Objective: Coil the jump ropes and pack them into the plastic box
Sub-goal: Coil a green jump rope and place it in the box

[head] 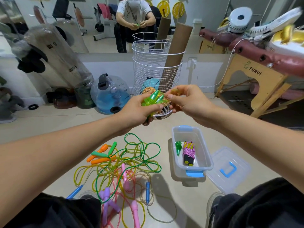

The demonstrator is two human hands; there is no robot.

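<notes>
While left hand (139, 109) grips green handles (153, 99) tips up-right, right hand (185, 99) pinches rope, mostly hidden.

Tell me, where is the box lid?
The lid lies flat on the floor at lower right in the head view, right beside the open box, by the person's right knee.

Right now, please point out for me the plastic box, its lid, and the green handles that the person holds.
plastic box (207, 159): head view, on its right wall.
lid (236, 178): head view, on the clear panel beside its blue handle.
green handles (152, 98): head view, on the upper handle above the left hand (139, 111).
</notes>
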